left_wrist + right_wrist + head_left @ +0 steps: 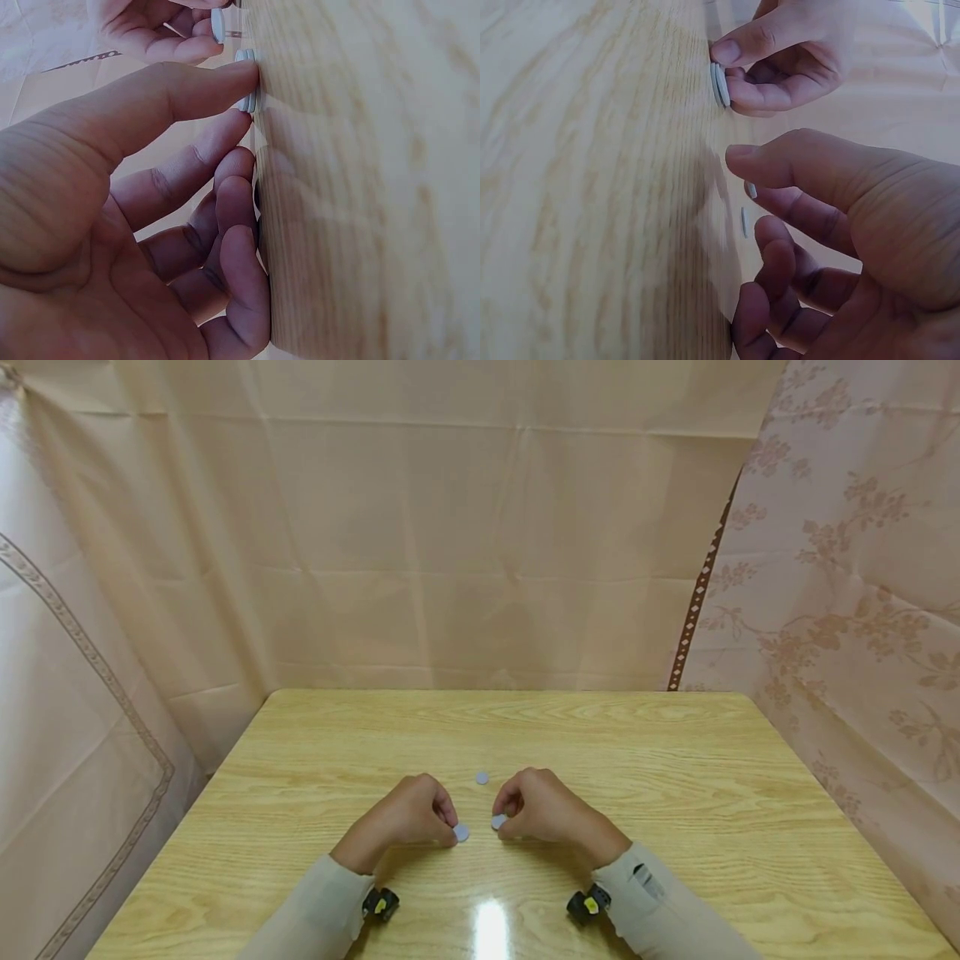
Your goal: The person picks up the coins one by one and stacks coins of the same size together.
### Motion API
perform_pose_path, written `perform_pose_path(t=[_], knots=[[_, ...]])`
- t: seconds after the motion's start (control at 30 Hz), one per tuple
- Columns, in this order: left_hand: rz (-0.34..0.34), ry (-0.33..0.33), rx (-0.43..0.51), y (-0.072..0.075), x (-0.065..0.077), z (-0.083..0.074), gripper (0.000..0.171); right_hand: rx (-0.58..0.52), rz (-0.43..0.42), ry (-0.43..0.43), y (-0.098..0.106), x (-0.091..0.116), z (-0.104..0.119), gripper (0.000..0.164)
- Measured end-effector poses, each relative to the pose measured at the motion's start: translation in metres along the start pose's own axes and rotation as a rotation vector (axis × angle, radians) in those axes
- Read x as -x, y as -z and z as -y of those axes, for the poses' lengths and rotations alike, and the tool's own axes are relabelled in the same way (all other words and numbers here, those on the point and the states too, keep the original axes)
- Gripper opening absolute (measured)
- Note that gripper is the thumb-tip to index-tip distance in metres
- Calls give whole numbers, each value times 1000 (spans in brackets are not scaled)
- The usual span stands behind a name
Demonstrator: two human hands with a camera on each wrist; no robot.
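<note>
My left hand (418,810) pinches a small stack of flat, round white discs (461,832) between thumb and index finger, low at the tabletop. In the left wrist view the stacked discs (246,82) stand edge-on at the thumb tip. To its right, my right hand (542,806) holds a single white disc (498,821) between thumb and index finger, slightly above the wood. The right wrist view shows only a sliver of that held disc (751,190), the rest hidden by the fingers. Another white disc (482,778) lies flat on the table, beyond and between both hands.
The light wood-grain table (637,752) has rounded far corners. A beige cloth (465,527) hangs behind it, with patterned cloth (847,568) at the right and more cloth at the left. A bright reflection shows near the table's front.
</note>
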State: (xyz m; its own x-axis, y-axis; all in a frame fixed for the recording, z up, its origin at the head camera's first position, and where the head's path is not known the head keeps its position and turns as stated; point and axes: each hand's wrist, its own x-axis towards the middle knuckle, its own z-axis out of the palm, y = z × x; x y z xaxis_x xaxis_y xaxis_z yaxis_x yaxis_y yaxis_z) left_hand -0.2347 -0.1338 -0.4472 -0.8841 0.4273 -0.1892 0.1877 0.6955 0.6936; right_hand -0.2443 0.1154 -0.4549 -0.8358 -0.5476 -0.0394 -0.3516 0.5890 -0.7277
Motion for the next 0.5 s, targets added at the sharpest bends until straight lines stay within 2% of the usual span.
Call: perform_pose_path(t=[0.5], knots=[[2, 5, -5, 1, 1, 0, 18, -82, 26, -30, 1, 9, -2, 14]])
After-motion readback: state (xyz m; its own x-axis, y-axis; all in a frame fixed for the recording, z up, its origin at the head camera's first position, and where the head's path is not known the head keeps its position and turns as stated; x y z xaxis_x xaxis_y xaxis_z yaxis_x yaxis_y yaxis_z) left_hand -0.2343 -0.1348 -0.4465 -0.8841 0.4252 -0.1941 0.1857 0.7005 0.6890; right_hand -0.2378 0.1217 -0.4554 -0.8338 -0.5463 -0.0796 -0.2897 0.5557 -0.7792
